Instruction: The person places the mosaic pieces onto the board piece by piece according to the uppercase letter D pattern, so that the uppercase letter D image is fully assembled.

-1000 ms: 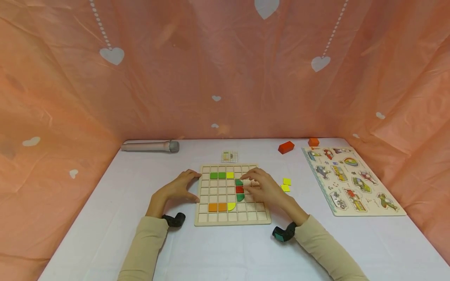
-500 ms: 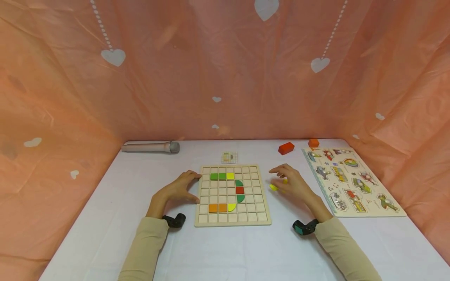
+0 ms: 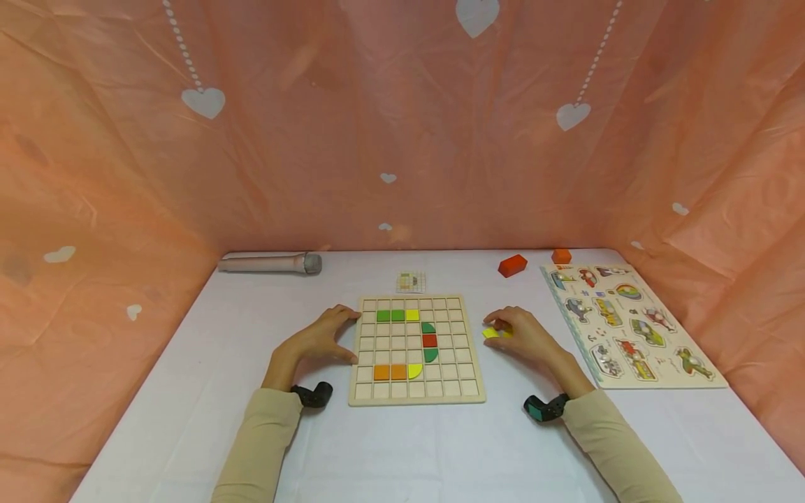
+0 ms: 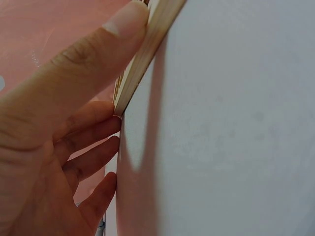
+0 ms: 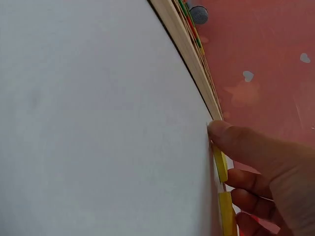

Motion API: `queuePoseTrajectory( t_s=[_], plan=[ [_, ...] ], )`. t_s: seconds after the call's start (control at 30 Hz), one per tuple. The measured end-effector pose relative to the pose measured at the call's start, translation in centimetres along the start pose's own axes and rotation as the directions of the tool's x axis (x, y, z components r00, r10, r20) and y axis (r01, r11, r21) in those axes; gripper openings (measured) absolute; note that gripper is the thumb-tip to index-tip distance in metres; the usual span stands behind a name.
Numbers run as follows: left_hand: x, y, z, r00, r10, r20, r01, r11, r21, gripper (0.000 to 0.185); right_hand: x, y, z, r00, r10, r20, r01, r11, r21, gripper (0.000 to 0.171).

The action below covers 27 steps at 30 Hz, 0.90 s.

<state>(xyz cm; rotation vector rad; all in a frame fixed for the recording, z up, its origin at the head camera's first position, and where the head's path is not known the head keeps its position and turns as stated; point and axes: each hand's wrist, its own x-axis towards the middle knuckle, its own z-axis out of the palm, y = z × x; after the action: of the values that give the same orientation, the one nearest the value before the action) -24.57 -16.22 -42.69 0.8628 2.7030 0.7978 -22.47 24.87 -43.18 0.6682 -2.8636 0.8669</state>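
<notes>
The wooden grid board (image 3: pixel 390 397) lies mid-table, holding green tiles (image 3: pixel 390 316), a yellow square tile (image 3: pixel 412 315), a red tile (image 3: pixel 430 341) between two green curved tiles (image 3: pixel 430 355), orange tiles (image 3: pixel 390 372) and a yellow curved tile (image 3: pixel 414 371). My left hand (image 3: pixel 317 339) rests thumb and fingertips, spread apart, against the board's left edge; the left wrist view shows the thumb (image 4: pixel 93 54) on its rim. Right of the board, my right hand (image 3: pixel 525 339) pinches a yellow tile (image 5: pixel 220 164) lying at the table surface. A second yellow tile (image 5: pixel 227 214) is beside it, partly covered by my fingers.
A small pattern card (image 3: pixel 411 281) lies behind the board. At the back are a microphone (image 3: pixel 270 263), a red block (image 3: pixel 512 265) and an orange block (image 3: pixel 562 256). A picture puzzle board (image 3: pixel 635 335) lies at the right. Pink curtain (image 3: pixel 402 140) surrounds the white table.
My right hand has left the board's red and green tiles, moved right to the loose yellow tiles, and closed its fingers on one. The left hand has stayed at the board's edge.
</notes>
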Motion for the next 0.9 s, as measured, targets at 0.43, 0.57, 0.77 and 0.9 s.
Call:
queuePoseTrajectory(
  t_s=[0.43, 0.57, 0.77, 0.9],
  plan=[
    [0.1, -0.2, 0.2, 1.0, 0.008, -0.008, -0.008, 1.0, 0.013, 0.09, 1.2, -2.8, 1.1, 1.0, -0.013, -0.019, 0.015, 0.995, 0.099, 0.029],
    [0.2, -0.2, 0.2, 1.0, 0.003, -0.008, -0.002, 1.0, 0.017, 0.091, 2.1, -4.7, 2.0, 0.999, -0.053, -0.001, 0.052, 0.989, 0.137, 0.029],
    [0.2, -0.2, 0.1, 1.0, -0.012, -0.008, 0.012, 1.0, 0.021, 0.091, 3.4, -7.3, 3.9, 0.99, -0.133, 0.035, 0.123, 0.97, 0.208, 0.029],
    [0.1, -0.2, 0.1, 1.0, -0.011, -0.004, 0.011, 1.0, 0.016, 0.091, 4.0, -9.0, 5.2, 0.978, -0.209, 0.017, 0.199, 0.951, 0.235, 0.03]
  ],
)
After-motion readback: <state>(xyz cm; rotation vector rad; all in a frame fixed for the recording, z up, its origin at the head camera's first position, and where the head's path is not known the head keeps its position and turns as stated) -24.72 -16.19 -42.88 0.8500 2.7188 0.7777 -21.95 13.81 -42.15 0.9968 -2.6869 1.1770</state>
